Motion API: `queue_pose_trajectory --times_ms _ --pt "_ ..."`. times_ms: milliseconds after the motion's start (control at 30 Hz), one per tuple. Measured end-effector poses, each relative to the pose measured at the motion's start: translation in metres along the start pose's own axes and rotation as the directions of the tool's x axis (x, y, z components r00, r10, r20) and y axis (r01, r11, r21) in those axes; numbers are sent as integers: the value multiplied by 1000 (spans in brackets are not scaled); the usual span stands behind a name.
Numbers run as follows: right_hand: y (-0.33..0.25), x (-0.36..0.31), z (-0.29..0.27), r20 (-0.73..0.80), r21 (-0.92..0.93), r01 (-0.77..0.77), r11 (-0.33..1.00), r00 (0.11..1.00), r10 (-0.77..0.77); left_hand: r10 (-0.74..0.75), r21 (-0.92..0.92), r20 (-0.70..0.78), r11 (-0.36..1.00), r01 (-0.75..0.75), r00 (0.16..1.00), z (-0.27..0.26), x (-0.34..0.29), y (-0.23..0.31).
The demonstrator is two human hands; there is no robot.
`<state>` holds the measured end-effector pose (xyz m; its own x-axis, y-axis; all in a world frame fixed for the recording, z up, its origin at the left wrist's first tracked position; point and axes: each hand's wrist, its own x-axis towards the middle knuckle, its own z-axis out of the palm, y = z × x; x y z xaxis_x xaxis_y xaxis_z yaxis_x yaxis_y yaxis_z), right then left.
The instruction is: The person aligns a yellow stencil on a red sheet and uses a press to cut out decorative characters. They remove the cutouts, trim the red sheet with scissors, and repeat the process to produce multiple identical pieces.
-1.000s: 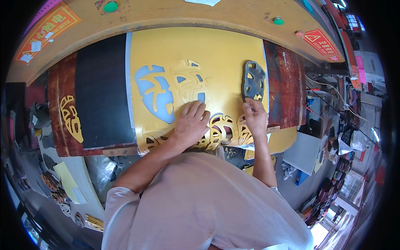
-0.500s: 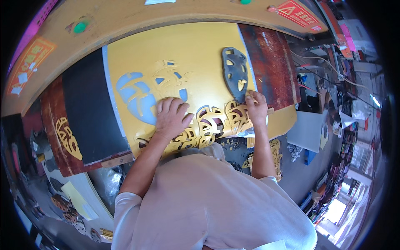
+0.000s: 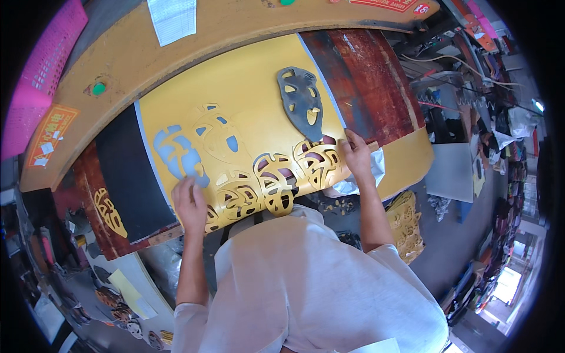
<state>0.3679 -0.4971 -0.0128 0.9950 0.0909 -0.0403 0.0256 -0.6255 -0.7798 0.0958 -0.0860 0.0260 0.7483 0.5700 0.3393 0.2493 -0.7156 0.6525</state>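
A large yellow sheet point(image 3: 235, 76) lies across the worktable, its near part full of cut-out openings and drooping over the front edge. My left hand point(image 3: 189, 203) is at the sheet's near left edge, fingers bent together on it beside a pale blue cut-out area point(image 3: 176, 154). At the right edge my right hand point(image 3: 357, 154) pinches the sheet, below a dark cutting die point(image 3: 301, 106). The die is long and rounded with several openings, and rests flat on the sheet. Part of the left fingertips' contact is hard to see.
A black sheet point(image 3: 132, 176) and a loose yellow cut piece point(image 3: 109, 212) lie at left. The reddish worn board point(image 3: 371, 76) shows at right. A yellow machine beam point(image 3: 235, 29) spans the far side. Yellow scrap point(image 3: 405, 226) and a clear plastic bag point(image 3: 371, 173) are at lower right.
My left hand has slid from the middle of the sheet to its near left edge. My right hand stays at the right edge. The view has shifted and turned slightly.
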Motion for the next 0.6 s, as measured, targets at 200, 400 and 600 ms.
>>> queue_pose_trajectory --times_ms 200,400,600 --pt "-20 -1 -12 75 -344 156 926 988 -138 -118 320 -61 938 131 991 -27 -63 -11" --pt "-33 29 -6 -40 -227 238 944 967 -253 -311 201 -238 911 360 920 -16 -70 -38" --pt "-2 47 9 -38 -35 -6 999 999 5 -441 55 -274 880 472 855 -23 -62 -63"
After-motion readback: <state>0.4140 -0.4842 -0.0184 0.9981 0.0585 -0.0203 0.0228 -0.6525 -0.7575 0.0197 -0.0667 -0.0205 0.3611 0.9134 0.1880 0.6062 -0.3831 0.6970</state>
